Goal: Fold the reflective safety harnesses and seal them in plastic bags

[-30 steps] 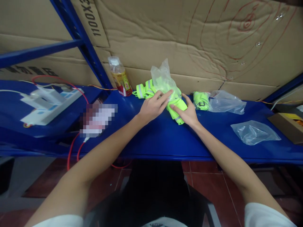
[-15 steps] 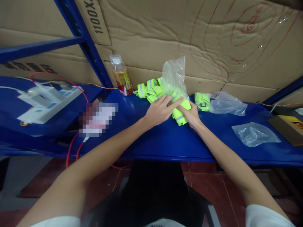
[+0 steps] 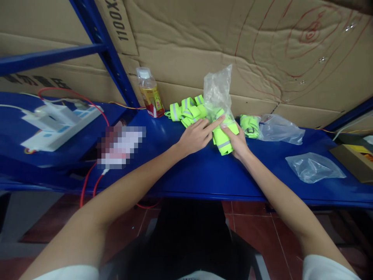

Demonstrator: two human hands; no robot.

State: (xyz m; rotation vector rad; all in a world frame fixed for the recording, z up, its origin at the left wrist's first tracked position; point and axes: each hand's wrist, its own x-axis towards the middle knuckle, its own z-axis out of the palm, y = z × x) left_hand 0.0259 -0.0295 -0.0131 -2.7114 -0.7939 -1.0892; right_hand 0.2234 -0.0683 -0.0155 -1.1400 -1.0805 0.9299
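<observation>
My right hand (image 3: 239, 142) is wrapped round a folded neon-yellow reflective strap (image 3: 224, 144), its thumb on top. The strap's upper part lies inside the mouth of a clear plastic bag (image 3: 218, 88), which stands up beyond my hands. My left hand (image 3: 196, 136) is at the bag's left edge, index finger stretched across the bag and the other fingers curled; it presses on the bag's mouth. Behind my left hand lies a loose pile of yellow straps (image 3: 186, 111) with grey stripes.
A bottle (image 3: 150, 93) stands at the back left of the blue table (image 3: 186, 175). A bagged yellow bundle (image 3: 250, 126) and a flat clear bag (image 3: 314, 167) lie right. A power strip (image 3: 67, 128) and red cable lie left, an open carton (image 3: 352, 161) far right.
The clear bag and the folded strap have shifted slightly right with my right hand. The bag's upper end leans more to the right, and my left index finger now lies across the bag's mouth.
</observation>
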